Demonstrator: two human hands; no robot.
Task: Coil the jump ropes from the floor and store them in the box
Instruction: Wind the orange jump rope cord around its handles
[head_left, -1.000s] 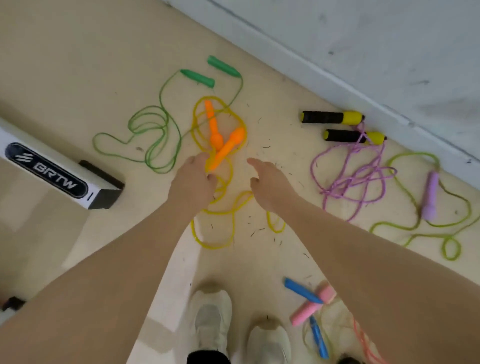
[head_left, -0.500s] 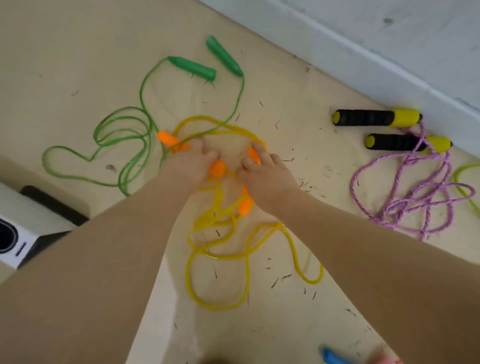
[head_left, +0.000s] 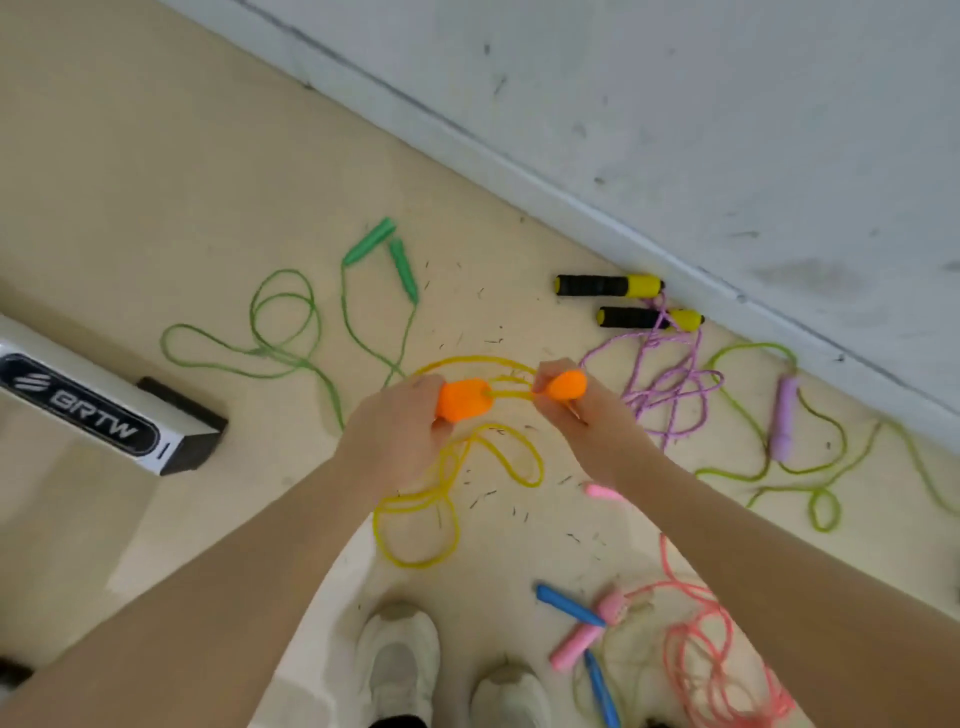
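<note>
Head view: left hand (head_left: 400, 436) closed round one orange handle (head_left: 464, 399), right hand (head_left: 587, 415) pinching the other orange handle (head_left: 567, 385) — both lifted off the floor (head_left: 156, 182). Yellow rope (head_left: 415, 519) hangs from the handles, its loops trailing below the hands. Box (head_left: 93, 410) at left — well apart from the green rope (head_left: 291, 332).

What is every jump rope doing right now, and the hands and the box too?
Left hand: closed on one orange handle.
Right hand: closed on the other orange handle.
Yellow rope: uncoiled, hanging in loose loops.
Green rope: loose on the floor.
Purple rope: tangled on the floor.
Lime rope: sprawled on the floor.
Pink rope: heaped loosely on the floor.
Box: partly seen, contents hidden.
</note>
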